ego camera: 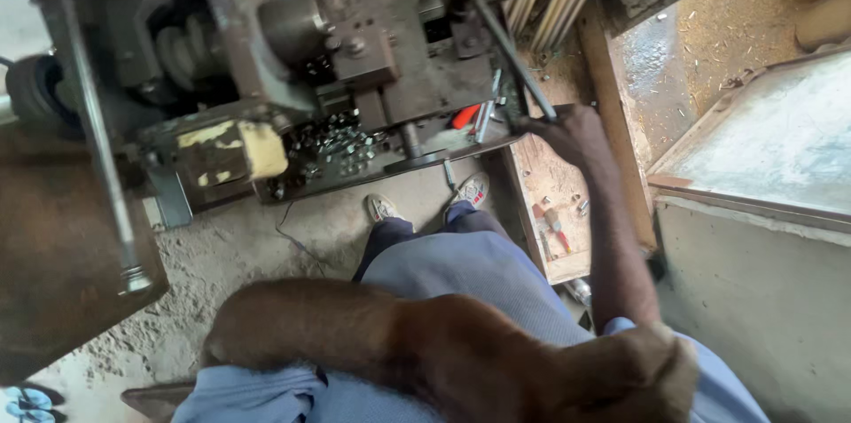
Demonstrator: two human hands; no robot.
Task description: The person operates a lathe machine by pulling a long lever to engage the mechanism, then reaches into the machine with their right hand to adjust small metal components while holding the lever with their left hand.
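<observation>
Head view: right hand is reaching out to the machine's long dark lever, fingers closing round its lower end; the rest of the lever runs up and away from the fingers to a pivot on the grimy metal machine. Left hand isn't showing, only the forearm lying across the lap, so can't tell its fingers' state. Small shiny metal parts are lying in the tray to the left of the fingers; red-handled tool just beside them. Judgement: keep the grip at the lever's end for leverage, pull steady, wrist clear of the wooden box edge below.
</observation>
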